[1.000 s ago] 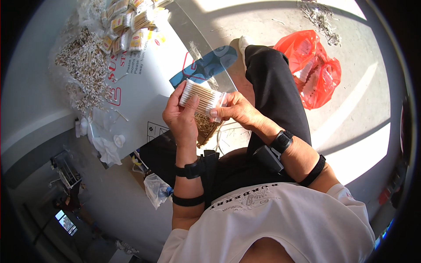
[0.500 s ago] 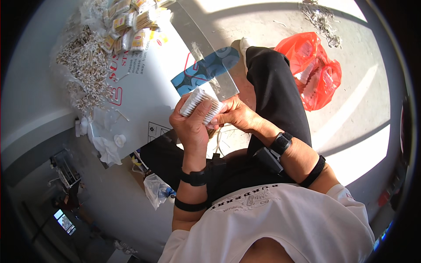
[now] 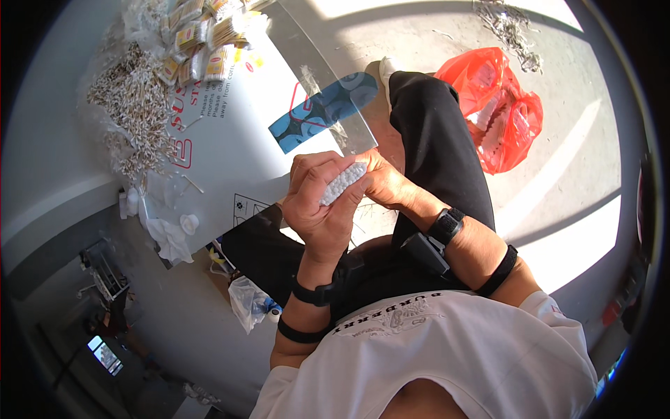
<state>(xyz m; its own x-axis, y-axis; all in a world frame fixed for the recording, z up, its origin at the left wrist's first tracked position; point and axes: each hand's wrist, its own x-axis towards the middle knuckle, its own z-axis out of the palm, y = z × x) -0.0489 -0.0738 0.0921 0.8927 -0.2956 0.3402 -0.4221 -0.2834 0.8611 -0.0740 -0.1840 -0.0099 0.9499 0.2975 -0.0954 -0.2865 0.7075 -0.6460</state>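
A bundle of cotton swabs [image 3: 343, 184] is held over my lap, its white cotton tips facing up toward me. My left hand [image 3: 314, 192] wraps round it, thumb on the near side and fingers on the far side. From the right, my right hand [image 3: 383, 180] is closed against the bundle's far end, its fingertips partly hidden behind the swabs. A large heap of loose cotton swabs [image 3: 132, 105] lies on the left of the white printed table board [image 3: 230, 153]. Behind the heap are several filled swab packets [image 3: 199, 42] with yellow and red labels.
A blue patterned strip [image 3: 324, 112] lies by a clear sheet [image 3: 307, 49] at the board's right edge. An open red plastic bag [image 3: 499, 115] stands on the floor to the right, with scraps [image 3: 506, 28] beyond. Crumpled white pieces [image 3: 171, 234] lie at the board's near-left corner.
My left hand has rotated the swab bundle, so its tips now face me instead of the sticks' sides. Both hands have shifted slightly right.
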